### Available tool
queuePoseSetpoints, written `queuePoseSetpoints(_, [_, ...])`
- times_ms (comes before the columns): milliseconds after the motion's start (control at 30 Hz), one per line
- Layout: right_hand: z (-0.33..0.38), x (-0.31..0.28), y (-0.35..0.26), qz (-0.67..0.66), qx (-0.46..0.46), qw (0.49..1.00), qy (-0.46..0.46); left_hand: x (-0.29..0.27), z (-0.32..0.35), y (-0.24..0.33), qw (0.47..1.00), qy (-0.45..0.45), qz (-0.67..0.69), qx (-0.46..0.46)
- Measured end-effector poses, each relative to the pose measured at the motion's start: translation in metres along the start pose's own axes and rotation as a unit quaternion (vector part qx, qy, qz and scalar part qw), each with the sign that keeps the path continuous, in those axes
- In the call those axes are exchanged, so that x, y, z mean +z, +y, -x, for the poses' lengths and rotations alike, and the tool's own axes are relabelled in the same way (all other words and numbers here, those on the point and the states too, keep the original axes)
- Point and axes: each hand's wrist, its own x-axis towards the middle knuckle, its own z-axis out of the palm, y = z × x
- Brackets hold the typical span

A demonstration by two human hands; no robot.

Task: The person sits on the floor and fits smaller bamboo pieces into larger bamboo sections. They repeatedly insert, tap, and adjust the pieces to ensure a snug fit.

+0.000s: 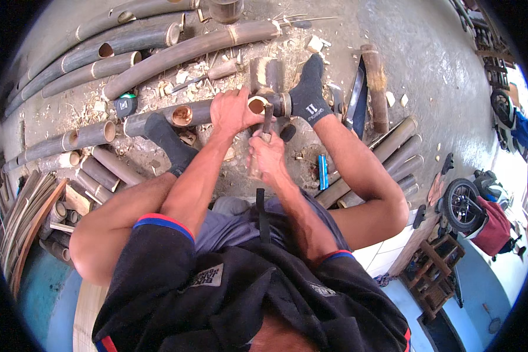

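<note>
Boxed between 2 socked feet (311,94) (floor (434,76) beyond right one). Clasping bamboo pole (199,113) palm-down with left hand (229,111); gripping tool (268,119) in right hand (268,154), at edge of hole (256,106).

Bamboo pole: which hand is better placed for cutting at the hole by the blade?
Likely the right hand: it grips the bladed tool right at the hole. The left hand seems to steady the bamboo pole beside that hole.

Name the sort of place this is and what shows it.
Likely a bamboo workshop: cut bamboo poles lie on the floor, pale chips lie scattered, and the right hand grips a bladed tool.
</note>
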Motion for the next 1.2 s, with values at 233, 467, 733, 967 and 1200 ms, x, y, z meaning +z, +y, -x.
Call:
queuePoseSetpoints(233, [-0.04, -0.07, -0.054, 0.419, -0.044, 0.901, -0.107, 0.008, 0.002, 0.015, 0.997, 0.061, 0.001, -0.05])
queuePoseSetpoints(467, [-0.078, -0.053, -0.153, 0.697, -0.11, 0.66, -0.259, 0.006, -0.004, 0.017, 0.997, 0.026, 0.022, -0.068])
queuePoseSetpoints(733, [-0.023, -0.061, -0.066, 0.705, -0.228, 0.655, -0.148, -0.029, -0.007, -0.025, 0.987, -0.143, -0.046, 0.053])
queuePoseSetpoints(967, [-0.007, 0.029, -0.02, -0.009, 0.076, 0.993, -0.09, 0.004, 0.005, -0.04, 0.998, -0.027, 0.031, 0.041])
queuePoseSetpoints(1200, [-0.025, 0.006, -0.005, 0.079, 0.04, 0.986, -0.144, -0.023, 0.006, -0.03, 0.995, -0.068, 0.001, 0.072])
